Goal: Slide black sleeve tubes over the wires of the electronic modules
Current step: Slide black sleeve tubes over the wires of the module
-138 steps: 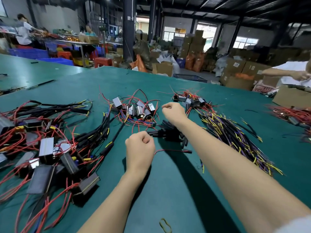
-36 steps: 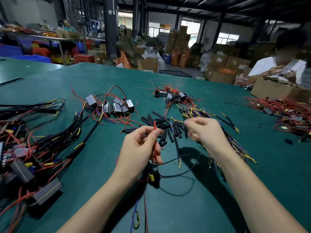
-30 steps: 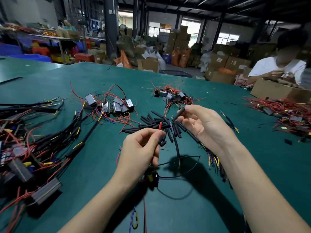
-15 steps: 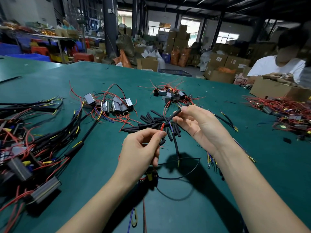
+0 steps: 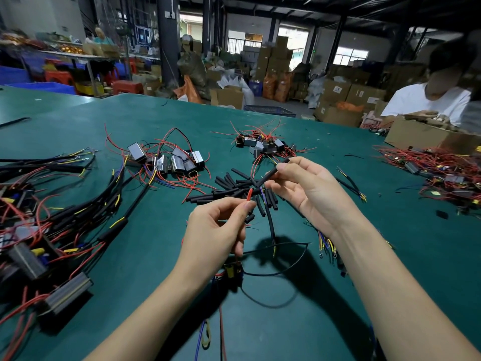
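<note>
Starting at the left edge, a heap of modules [image 5: 39, 230] lies with black sleeving already over much of its wiring, which looks like finished work, though I cannot tell how many are complete. Next along the tabletop [image 5: 286, 321], a cluster of bare modules [image 5: 171, 161] trails loose red wires with no sleeves, and a second such cluster [image 5: 263, 145] sits farther back, so plenty appears left to do. Between them a pile of tubes [image 5: 234, 188] waits, touching one another. In the middle the left hand [image 5: 216, 233] is raised with palm turned inward, thumb and forefinger pinching a red wire [image 5: 249, 195] whose tip sticks up just past the fingertips; the module it belongs to seems to hang below the palm, mostly hidden. The right hand [image 5: 307, 191] is held palm toward the camera, fingers half curled, pinching a tube [image 5: 273, 171] that slants down-left, its lower end near the wire tip but not yet over it. By my reading, threading of this wire has not begun. Farther right lies another tangle of wires [image 5: 442, 173].
</note>
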{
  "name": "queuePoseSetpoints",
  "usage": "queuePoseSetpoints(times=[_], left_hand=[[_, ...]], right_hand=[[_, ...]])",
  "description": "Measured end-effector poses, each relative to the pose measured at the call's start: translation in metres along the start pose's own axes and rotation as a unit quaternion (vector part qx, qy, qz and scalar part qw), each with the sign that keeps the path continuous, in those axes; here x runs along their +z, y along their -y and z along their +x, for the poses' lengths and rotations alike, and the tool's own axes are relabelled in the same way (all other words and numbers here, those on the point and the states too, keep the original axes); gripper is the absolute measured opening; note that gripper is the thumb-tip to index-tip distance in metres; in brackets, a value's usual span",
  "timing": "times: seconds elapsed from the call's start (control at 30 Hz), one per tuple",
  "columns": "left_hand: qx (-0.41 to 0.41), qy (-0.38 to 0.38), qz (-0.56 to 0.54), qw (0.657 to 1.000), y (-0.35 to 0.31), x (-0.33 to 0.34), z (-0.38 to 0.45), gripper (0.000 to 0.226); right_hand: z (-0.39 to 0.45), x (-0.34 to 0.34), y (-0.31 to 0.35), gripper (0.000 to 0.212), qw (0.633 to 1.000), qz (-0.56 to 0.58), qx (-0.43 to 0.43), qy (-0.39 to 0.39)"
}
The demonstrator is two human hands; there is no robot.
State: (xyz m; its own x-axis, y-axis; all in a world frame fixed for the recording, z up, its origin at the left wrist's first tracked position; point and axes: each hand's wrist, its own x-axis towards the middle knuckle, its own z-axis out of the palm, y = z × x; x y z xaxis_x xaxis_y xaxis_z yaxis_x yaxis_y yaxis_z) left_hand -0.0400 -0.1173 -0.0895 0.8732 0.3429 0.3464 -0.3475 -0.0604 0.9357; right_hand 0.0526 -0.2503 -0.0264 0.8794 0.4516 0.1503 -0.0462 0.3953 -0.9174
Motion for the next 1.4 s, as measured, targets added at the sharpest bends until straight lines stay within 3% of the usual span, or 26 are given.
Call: queuePoseSetpoints(times=[0.57, 0.93, 1.07, 1.2, 1.3, 1.4], left_hand=[[0.003, -0.011, 0.004, 1.0, -0.0006, 0.0023, -0.0002, 0.016], [-0.009, -0.036, -0.022, 0.999, -0.0045, 0.0024, -0.0005, 0.011], [-0.007, -0.044, -0.046, 0.998, -0.0045, 0.0026, 0.0013, 0.031], [0.024, -0.031, -0.047, 0.998, -0.0033, 0.0024, 0.0021, 0.037], [0.011, -0.016, -0.042, 0.999, -0.002, 0.0016, 0.0042, 0.038], [-0.016, 0.045, 0.024, 0.999, -0.0045, -0.0054, 0.0074, 0.034]], right_hand=[[-0.0026, 0.0016, 0.0017, 0.021, 1.0, -0.004, 0.005, 0.004], [-0.0067, 0.0064, -0.0005, 0.009, 0.987, -0.135, 0.035, 0.079], [-0.0078, 0.0059, -0.0002, 0.003, 0.979, -0.166, 0.045, 0.105], [-0.0082, 0.0087, -0.0054, 0.001, 0.971, -0.199, 0.052, 0.118], [-0.0067, 0.0084, -0.0068, 0.01, 0.971, -0.214, 0.031, 0.099], [-0.006, 0.0057, -0.0048, 0.015, 0.969, -0.228, 0.014, 0.094]])
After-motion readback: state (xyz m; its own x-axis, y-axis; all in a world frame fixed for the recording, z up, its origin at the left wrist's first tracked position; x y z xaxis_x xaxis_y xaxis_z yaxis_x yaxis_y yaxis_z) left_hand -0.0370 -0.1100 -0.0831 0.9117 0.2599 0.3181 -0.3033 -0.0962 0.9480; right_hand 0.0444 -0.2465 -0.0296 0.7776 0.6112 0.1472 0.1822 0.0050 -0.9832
